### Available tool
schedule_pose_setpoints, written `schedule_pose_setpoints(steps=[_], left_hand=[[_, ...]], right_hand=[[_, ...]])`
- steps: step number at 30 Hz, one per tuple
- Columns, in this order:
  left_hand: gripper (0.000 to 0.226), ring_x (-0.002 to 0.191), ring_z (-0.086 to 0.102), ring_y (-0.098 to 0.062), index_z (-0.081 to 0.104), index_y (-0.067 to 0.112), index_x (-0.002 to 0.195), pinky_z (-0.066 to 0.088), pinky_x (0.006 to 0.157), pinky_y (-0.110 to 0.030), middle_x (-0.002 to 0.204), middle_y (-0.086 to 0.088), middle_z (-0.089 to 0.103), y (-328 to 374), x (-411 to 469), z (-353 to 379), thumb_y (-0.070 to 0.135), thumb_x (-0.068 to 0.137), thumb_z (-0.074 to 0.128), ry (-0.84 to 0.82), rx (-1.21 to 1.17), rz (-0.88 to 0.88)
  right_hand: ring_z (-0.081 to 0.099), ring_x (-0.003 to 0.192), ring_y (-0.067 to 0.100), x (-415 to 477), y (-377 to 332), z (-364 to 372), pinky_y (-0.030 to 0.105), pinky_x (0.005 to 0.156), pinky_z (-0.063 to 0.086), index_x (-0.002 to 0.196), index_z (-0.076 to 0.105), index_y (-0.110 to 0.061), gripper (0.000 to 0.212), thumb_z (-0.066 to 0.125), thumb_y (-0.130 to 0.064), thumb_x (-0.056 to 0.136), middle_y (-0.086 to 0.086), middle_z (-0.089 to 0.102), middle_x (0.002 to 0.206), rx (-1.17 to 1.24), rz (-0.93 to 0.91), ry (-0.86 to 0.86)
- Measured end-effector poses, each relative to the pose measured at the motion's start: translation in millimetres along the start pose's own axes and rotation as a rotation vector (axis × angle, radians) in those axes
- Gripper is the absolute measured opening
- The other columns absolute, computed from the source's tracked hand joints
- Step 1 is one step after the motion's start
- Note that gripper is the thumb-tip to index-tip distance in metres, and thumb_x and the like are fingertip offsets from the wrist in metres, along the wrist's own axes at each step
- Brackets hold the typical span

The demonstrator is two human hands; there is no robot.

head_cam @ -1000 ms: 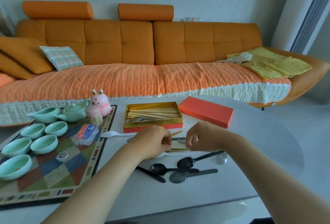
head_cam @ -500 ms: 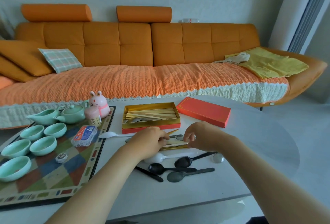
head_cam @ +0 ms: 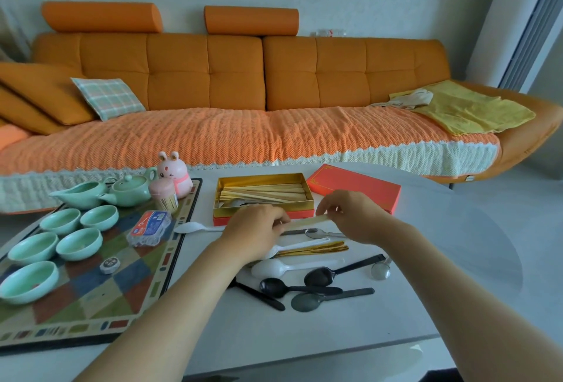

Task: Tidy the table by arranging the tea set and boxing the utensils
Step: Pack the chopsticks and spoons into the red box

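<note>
An orange sofa [head_cam: 237, 76] runs along the wall behind a white table [head_cam: 304, 330]. On the table's left side lies a patterned mat [head_cam: 91, 299] with a green teapot [head_cam: 131, 189], a pitcher [head_cam: 80, 195] and five cups [head_cam: 78, 244].

Near the middle stands an open gold box [head_cam: 259, 181], its red lid [head_cam: 353, 191] just beside it on the right. The box holds a pile of sticks [head_cam: 265, 194].

Both hands hold a wooden stick [head_cam: 304, 222] level, just in front of the box's front wall and above the loose utensils. The left hand [head_cam: 256, 230] has its fingers curled round the stick's left end. The right hand [head_cam: 353, 217] pinches the right end between thumb and fingertips. Only the stretch between the hands shows, and I cannot tell whether it is one stick or a pair pressed together.

Below the hands lie a metal spoon [head_cam: 316, 232], gold chopsticks [head_cam: 313, 249], white spoons [head_cam: 283, 267] and black spoons [head_cam: 304, 287]. The left hand and wrist cover the bowl of one white spoon. The left forearm hides one end of a black utensil [head_cam: 259, 297]. Something grey lies under the pile in the box, too covered to name. A small round shiny thing [head_cam: 380, 272] near the black spoons is hard to make out.
</note>
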State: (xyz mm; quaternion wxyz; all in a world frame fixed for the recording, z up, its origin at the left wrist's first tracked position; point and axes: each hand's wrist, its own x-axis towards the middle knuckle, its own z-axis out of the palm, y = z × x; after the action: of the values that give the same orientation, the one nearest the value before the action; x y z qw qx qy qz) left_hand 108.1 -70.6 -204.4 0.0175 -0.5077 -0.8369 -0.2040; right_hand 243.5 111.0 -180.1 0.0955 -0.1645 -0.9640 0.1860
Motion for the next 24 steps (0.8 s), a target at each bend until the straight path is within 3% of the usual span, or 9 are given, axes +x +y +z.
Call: schedule_pose_setpoints(steps=[4, 8, 13, 18, 24], left_hand=[[0.023, 0.098, 0.058, -0.014, 0.068, 0.026, 0.114, 0.047, 0.078, -0.031, 0.113, 0.010, 0.062, -14.4, 10.1, -14.7, 0.028, 0.101, 0.049, 0.124, -0.050, -0.062], [0.022, 0.104, 0.056, -0.017, 0.069, 0.024, 0.111, 0.046, 0.084, -0.035, 0.109, 0.006, 0.062, -41.4, 20.1, -29.4, 0.024, 0.100, 0.050, 0.260, 0.008, -0.084], [0.031, 0.119, 0.046, -0.025, 0.061, 0.018, 0.127, 0.043, 0.096, -0.040, 0.124, -0.001, 0.057, -66.3, 24.2, -29.0, 0.017, 0.097, 0.054, 0.382, 0.167, -0.070], [0.047, 0.142, 0.028, -0.019, 0.041, 0.019, 0.147, 0.025, 0.115, -0.040, 0.154, 0.002, 0.035, -79.0, 28.7, -18.0, 0.025, 0.101, 0.046, 0.179, 0.120, -0.088], [0.046, 0.143, 0.032, -0.016, 0.044, 0.022, 0.147, 0.022, 0.117, -0.035, 0.155, 0.003, 0.037, -89.0, 34.8, -8.1, 0.035, 0.104, 0.031, -0.015, 0.058, -0.143]], right_hand=[[0.053, 0.080, 0.007, 13.2, -9.3, 2.7, 0.017, 0.067, 0.040, 0.105, 0.068, -0.023, 0.035, 0.044, 0.000, 0.093, -0.010, 0.056, 0.097, 0.056, -0.048, 0.083], [0.059, 0.090, 0.018, 31.6, -24.2, 14.9, 0.029, 0.082, 0.051, 0.108, 0.070, -0.018, 0.033, 0.048, 0.001, 0.092, 0.001, 0.061, 0.103, 0.092, -0.128, 0.184], [0.054, 0.087, 0.020, 66.8, -39.4, 30.6, 0.028, 0.072, 0.041, 0.107, 0.070, -0.015, 0.040, 0.044, 0.007, 0.088, 0.003, 0.058, 0.101, 0.104, -0.027, 0.286], [0.053, 0.089, 0.021, 95.3, -41.7, 44.2, 0.029, 0.072, 0.045, 0.109, 0.068, -0.017, 0.046, 0.043, 0.010, 0.081, 0.003, 0.054, 0.103, 0.052, 0.088, 0.220], [0.059, 0.100, 0.022, 112.5, -41.9, 57.2, 0.031, 0.084, 0.054, 0.124, 0.064, -0.018, 0.053, 0.044, 0.011, 0.085, 0.005, 0.061, 0.116, 0.009, 0.121, 0.151]])
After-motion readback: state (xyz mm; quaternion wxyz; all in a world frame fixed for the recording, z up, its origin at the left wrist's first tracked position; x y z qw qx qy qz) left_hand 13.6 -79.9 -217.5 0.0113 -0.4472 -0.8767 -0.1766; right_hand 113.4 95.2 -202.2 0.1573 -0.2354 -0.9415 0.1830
